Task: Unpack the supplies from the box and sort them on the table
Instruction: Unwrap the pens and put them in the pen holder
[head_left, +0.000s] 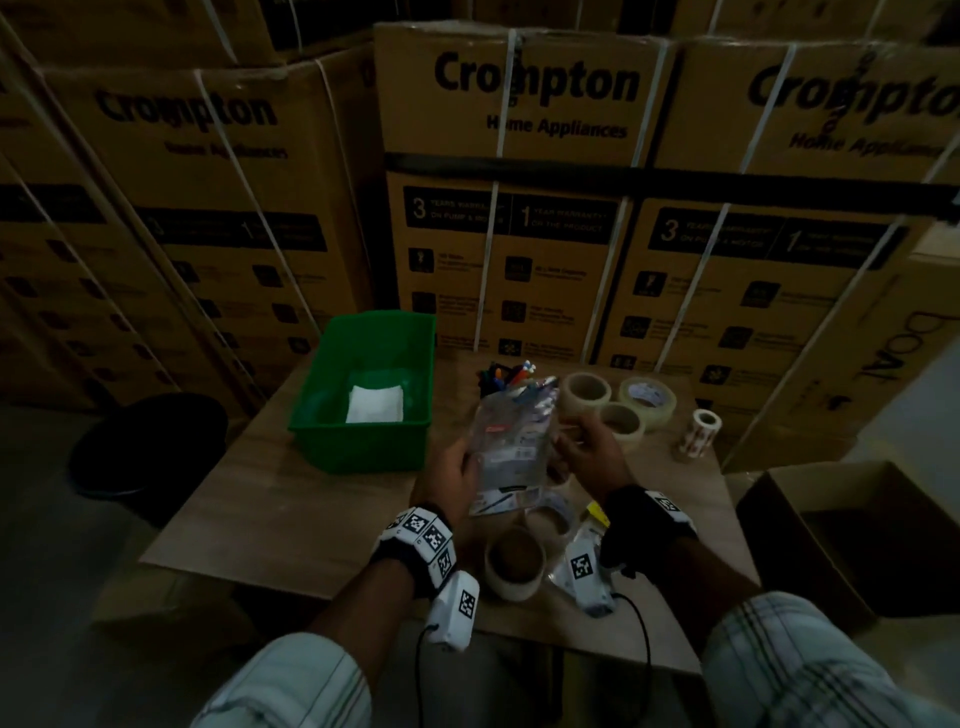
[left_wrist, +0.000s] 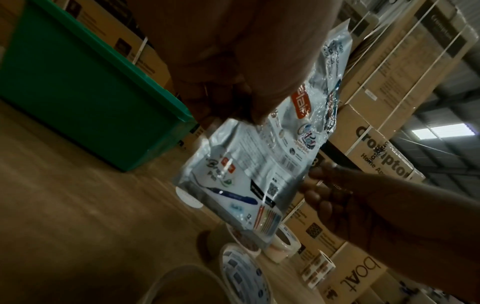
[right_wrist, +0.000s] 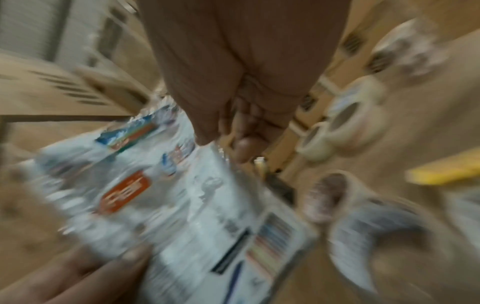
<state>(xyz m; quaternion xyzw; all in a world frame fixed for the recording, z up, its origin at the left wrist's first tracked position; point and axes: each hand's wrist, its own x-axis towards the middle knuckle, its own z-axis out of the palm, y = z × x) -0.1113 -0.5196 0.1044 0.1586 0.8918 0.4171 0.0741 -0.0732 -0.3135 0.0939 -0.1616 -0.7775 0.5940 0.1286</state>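
Both hands are wrapped round a clear pen packet (head_left: 506, 441), left hand (head_left: 451, 470) gripping one edge, right hand (head_left: 589, 452) pinching the other. It's held up over the table (head_left: 291, 499), between the green bin (head_left: 363, 384) and the tape rolls (head_left: 618, 402).

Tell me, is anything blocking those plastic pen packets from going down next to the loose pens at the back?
Nothing visible blocks them. The left hand and right hand hold the clear plastic pen packets above the table, just in front of the loose coloured pens; the beige tape rolls sit off to the right.
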